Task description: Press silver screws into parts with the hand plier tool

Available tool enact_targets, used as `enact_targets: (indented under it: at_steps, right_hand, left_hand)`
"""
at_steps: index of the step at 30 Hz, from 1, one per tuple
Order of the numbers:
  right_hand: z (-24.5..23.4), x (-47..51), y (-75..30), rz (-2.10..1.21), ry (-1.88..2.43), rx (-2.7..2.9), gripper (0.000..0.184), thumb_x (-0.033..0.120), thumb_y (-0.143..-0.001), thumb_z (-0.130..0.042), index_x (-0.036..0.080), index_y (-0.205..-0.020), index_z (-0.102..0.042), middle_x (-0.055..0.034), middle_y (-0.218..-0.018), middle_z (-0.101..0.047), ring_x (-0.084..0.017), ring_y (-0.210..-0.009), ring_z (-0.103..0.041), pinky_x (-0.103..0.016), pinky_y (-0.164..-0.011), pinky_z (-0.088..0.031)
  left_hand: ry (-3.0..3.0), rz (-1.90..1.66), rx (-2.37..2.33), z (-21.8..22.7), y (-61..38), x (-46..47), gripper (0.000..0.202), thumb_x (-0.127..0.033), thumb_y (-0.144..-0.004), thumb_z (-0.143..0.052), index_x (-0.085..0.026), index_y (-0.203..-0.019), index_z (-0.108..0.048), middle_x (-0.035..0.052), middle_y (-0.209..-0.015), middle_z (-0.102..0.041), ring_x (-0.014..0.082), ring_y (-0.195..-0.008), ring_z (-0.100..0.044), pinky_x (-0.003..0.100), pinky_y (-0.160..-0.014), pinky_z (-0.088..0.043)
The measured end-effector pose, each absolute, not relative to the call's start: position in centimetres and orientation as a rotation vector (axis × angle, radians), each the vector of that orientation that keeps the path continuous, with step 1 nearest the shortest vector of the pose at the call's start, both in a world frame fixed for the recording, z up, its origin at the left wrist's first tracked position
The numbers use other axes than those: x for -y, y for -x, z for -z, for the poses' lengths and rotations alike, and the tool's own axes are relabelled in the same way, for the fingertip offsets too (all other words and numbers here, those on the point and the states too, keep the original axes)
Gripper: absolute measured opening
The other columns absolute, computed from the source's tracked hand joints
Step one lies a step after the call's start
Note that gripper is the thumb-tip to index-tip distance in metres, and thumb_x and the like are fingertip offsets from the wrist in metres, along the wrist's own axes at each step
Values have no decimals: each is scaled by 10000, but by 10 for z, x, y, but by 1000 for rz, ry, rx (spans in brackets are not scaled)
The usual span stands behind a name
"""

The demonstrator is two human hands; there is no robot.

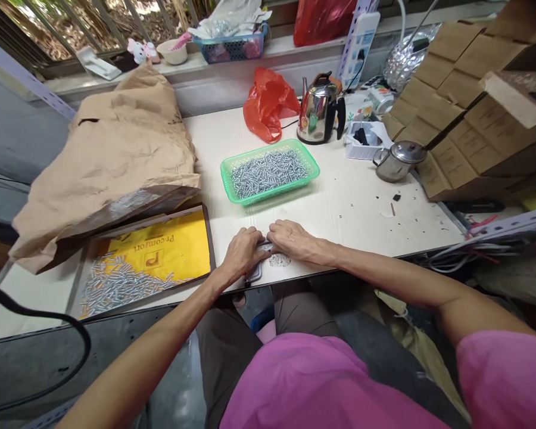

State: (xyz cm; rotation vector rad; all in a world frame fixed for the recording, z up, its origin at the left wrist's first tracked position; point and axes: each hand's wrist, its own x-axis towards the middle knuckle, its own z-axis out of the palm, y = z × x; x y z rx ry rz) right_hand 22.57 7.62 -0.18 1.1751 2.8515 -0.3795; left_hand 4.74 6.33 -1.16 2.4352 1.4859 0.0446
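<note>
My left hand (243, 251) and my right hand (292, 238) rest side by side at the near edge of the white table (352, 202). Both have curled fingers meeting over a small flat grey metal tool (255, 271) that lies under the left hand. A little pile of tiny metal parts (279, 260) sits just below my right hand. Behind the hands stands a green plastic basket (313, 169) full of small silver metal pieces. To the left, a shallow box with a yellow liner (178, 244) holds a heap of the same silver pieces (111, 286).
A crumpled brown paper sack (116, 143) covers the table's left. At the back stand a red plastic bag (268, 101), a steel kettle (318, 111) and a white tray (361, 143). A small metal pot (395, 161) sits beside stacked cardboard boxes (469, 101) on the right.
</note>
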Motion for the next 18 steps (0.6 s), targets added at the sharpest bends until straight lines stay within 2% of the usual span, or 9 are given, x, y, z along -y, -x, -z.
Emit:
enact_targets:
  at_steps: [6, 9, 12, 14, 16, 18]
  right_hand:
    - [10, -82, -228, 397, -1148, -2908, 203, 286, -916, -562, 110, -923, -665, -105, -889, -623, -199, -860, -530, -299, -747, -342]
    - [11, -84, -234, 409, -1111, -2953, 298, 407, -870, -620, 126, -958, -666, -100, -911, -602, -207, -877, -512, -293, -741, -342]
    - [11, -89, -243, 422, -1059, -3000, 537, 587, -761, -670, 129, -1040, -652, -116, -977, -580, -234, -923, -484, -306, -767, -350]
    - [11, -91, -247, 436, -1018, -3021, 579, 624, -780, -622, 117, -1061, -643, -125, -989, -577, -237, -925, -476, -319, -793, -354]
    - [11, -91, -248, 464, -977, -3038, 477, 543, -875, -549, 114, -1059, -643, -120, -982, -583, -220, -913, -482, -317, -812, -354]
    - [12, -92, -245, 456, -1013, -3039, 321, 380, -936, -511, 118, -1062, -646, -111, -985, -592, -203, -917, -486, -302, -818, -349]
  left_hand:
    - [-2393, -92, -1545, 9, -51, -61, 176, -350, -818, -626, -184, -868, -660, 64, -885, -620, 235, -899, -543, 317, -706, -414]
    - [-2426, -112, -1530, 10, -48, -55, 261, -372, -795, -660, -188, -979, -663, 74, -929, -615, 250, -937, -548, 338, -763, -449]
    - [-2443, -254, -1570, 15, -48, -35, 404, -335, -799, -663, -181, -1166, -594, 112, -1104, -598, 270, -1053, -540, 385, -871, -472]
    - [-2449, -395, -1595, 20, -53, -15, 423, -257, -847, -597, -168, -1255, -527, 150, -1271, -543, 283, -1183, -500, 426, -963, -451]
    - [-2476, -485, -1549, 26, -61, 3, 423, -211, -885, -529, -151, -1301, -480, 175, -1382, -481, 294, -1295, -434, 462, -1043, -404]
    - [-2496, -516, -1469, 32, -70, 17, 423, -230, -909, -498, -143, -1321, -461, 182, -1422, -456, 302, -1356, -378, 485, -1080, -373]
